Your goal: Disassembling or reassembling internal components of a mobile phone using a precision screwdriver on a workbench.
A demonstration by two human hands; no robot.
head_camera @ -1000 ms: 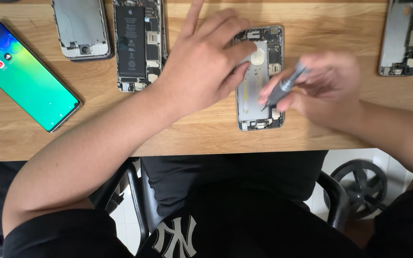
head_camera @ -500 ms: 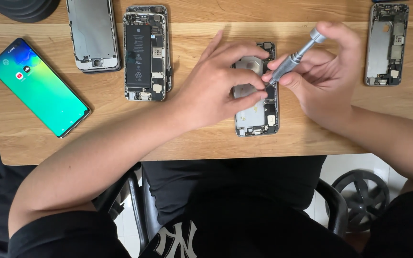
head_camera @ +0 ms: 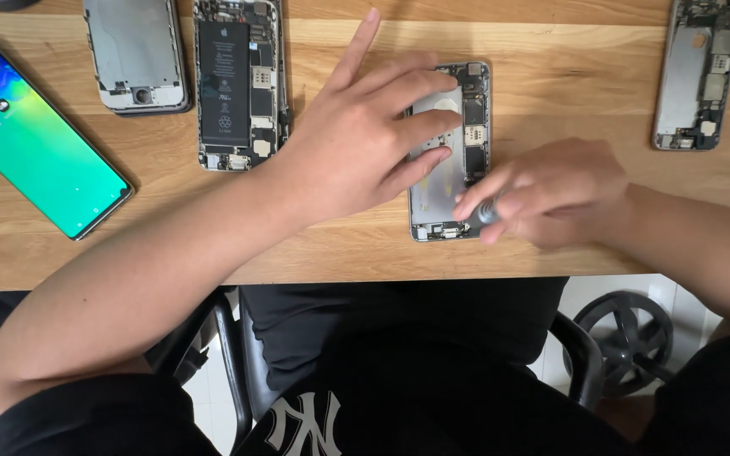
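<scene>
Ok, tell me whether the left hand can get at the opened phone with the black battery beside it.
Probably yes. The left hand lies flat on the stripped phone shell, and the battery phone sits just to its left on the wooden table, with nothing between them.

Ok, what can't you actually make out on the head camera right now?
- Screwdriver tip: hidden under the blurred right hand.
- Opened phone: its left side is covered by the left hand.
- Screws in the phone: too small to tell.
- Silver back shell and battery phone: tops cut by the frame edge.
</scene>
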